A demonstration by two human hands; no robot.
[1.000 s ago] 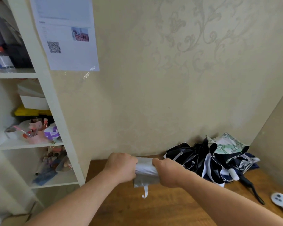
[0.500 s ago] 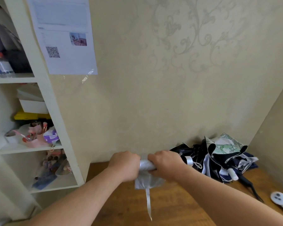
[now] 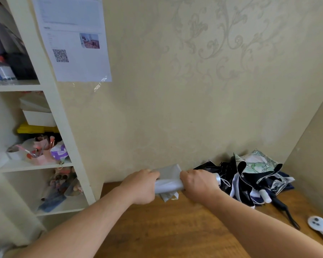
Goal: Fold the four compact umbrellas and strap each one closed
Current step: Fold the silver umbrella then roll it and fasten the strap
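I hold a silver-grey compact umbrella (image 3: 168, 181) level above the wooden table (image 3: 175, 229). My left hand (image 3: 141, 185) grips its left end and my right hand (image 3: 198, 184) grips its right end, near the silver handle tip. Loose grey cloth sticks up and hangs down between the hands. At the back right, against the wall, lies a pile of unfolded umbrellas: a black one (image 3: 218, 174), one with a green and white print (image 3: 257, 162), and a navy and white one (image 3: 250, 194).
A white shelf unit (image 3: 50, 108) with boxes and small items stands at the left. A black umbrella handle (image 3: 285, 211) juts from the pile across the table. A white handle-shaped object (image 3: 321, 228) lies at the right edge. Walls close off the back and right.
The long strap that hung down below the umbrella no longer dangles. Grey cloth now stands up between my hands, and the bundle looks rolled tighter.
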